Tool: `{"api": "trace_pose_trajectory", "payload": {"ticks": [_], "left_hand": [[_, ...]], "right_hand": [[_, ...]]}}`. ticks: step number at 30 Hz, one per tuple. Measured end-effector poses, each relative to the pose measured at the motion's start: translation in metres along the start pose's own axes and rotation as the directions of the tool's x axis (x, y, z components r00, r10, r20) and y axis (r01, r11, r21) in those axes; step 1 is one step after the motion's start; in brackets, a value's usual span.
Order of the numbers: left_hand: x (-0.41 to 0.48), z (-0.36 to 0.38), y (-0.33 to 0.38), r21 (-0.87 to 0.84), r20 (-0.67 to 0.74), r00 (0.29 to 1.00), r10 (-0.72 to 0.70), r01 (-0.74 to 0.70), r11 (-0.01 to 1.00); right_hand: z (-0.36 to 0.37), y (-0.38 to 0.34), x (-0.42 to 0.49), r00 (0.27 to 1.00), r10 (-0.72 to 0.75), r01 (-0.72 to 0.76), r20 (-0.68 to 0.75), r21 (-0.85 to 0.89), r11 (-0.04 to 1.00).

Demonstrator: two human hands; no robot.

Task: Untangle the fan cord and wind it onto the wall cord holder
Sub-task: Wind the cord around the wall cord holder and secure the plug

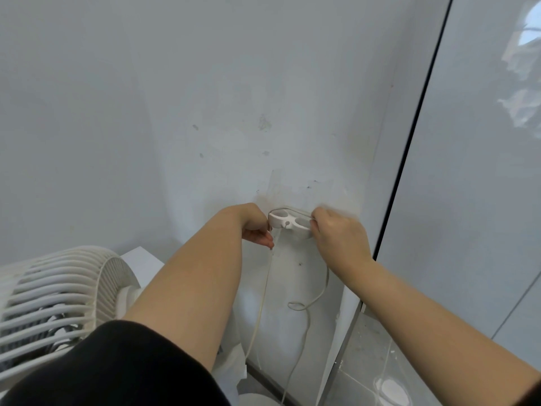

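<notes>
**Q:** Black sleeve (117,370) fills the lower left. What lies past it?

**A:** Pale wall (205,83), and a white slatted fan (58,288) at left.

**Q:** And the hands?

**A:** Left hand (256,227) pinches the cord (325,284) just left of the holder (289,221). Right hand (336,232) grips it at the holder's right end.

**Q:** The cord itself?

**A:** Thin, off-white, passing behind the white wall holder. Two strands hang below, one looped.

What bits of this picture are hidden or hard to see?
Head view: the fan is cut off by the left edge and covered by the black sleeve.
Head view: the cord runs off the bottom edge, so its end is unseen.
Head view: the right hand covers its own fingertips and the cord holder's right end, so its grip is unclear.
</notes>
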State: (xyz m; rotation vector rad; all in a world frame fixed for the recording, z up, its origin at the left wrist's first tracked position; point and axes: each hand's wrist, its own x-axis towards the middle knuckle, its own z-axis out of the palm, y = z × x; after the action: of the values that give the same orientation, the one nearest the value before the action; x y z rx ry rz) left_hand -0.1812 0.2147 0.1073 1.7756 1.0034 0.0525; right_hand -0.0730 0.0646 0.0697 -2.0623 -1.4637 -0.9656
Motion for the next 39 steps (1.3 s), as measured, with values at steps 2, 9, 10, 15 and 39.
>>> {"api": "trace_pose_trajectory", "payload": {"ticks": [2, 9, 10, 15, 39], "left_hand": [[-0.001, 0.000, 0.000, -0.004, 0.028, 1.000, -0.006, 0.006, 1.000], [-0.005, 0.002, 0.000, 0.018, 0.075, 0.997, -0.033, 0.032, 0.999], [-0.006, 0.002, 0.000, 0.026, 0.081, 0.996, -0.033, 0.031, 0.999], [-0.008, 0.003, 0.002, 0.032, 0.117, 0.992, -0.036, 0.033, 0.999], [-0.021, 0.004, -0.001, 0.089, 0.027, 0.999, 0.044, -0.047, 0.995]], "right_hand": [[0.001, -0.002, 0.001, 1.000, -0.019, 0.019, 0.008, 0.015, 1.000], [0.004, 0.002, 0.004, 1.000, -0.015, 0.017, -0.013, 0.142, 0.990], [0.004, 0.003, 0.005, 0.999, -0.015, 0.020, -0.035, 0.148, 0.989], [0.005, -0.004, 0.010, 0.998, 0.000, 0.007, -0.055, 0.132, 0.991], [-0.012, 0.004, -0.033, 0.997, 0.020, -0.013, 0.075, -0.098, 0.995]]}}
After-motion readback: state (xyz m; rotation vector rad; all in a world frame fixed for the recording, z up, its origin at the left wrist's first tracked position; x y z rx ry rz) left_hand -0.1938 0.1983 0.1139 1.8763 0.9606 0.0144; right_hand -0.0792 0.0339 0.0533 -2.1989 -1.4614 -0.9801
